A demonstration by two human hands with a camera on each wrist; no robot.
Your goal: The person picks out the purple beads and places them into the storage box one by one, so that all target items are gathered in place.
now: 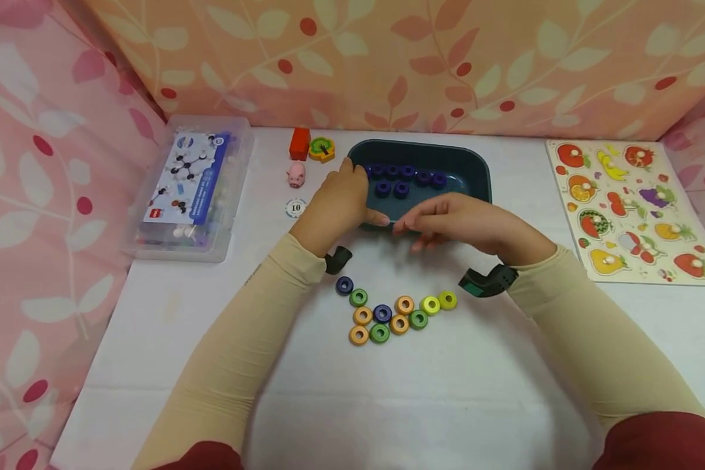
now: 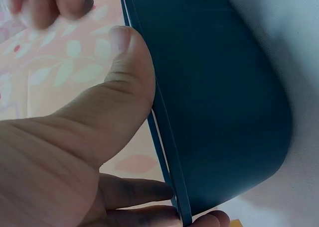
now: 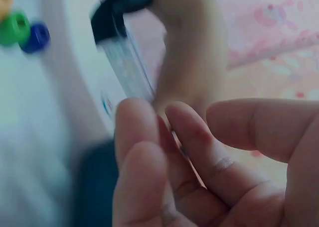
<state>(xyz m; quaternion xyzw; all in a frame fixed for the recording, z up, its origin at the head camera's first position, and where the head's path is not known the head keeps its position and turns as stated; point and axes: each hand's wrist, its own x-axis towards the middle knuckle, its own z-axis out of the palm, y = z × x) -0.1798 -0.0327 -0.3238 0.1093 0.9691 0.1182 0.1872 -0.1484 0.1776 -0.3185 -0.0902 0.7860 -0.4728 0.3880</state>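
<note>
A dark teal tray (image 1: pixel 471 179) stands near the back, with several dark purple ring beads (image 1: pixel 439 185) inside. My left hand (image 1: pixel 337 205) grips the tray's left end; in the left wrist view its thumb (image 2: pixel 132 72) lies along the rim and fingertips (image 2: pixel 207 220) wrap the corner. By the front rim is my right hand (image 1: pixel 464 222), fingers loosely bent; the right wrist view shows nothing between them. In front of the tray, green beads (image 1: pixel 379 341), orange beads (image 1: pixel 359 343), yellow beads (image 1: pixel 448 307) and purple beads (image 1: pixel 344 292) lie in a branching cluster.
At the left lies a clear plastic case (image 1: pixel 226 215) with a molecule label. Beside the tray are a red block (image 1: pixel 299 143), a tree piece (image 1: pixel 322 149), a pink pig (image 1: pixel 296 174) and a round chip (image 1: pixel 296 207). A fruit puzzle board (image 1: pixel 634 215) lies right.
</note>
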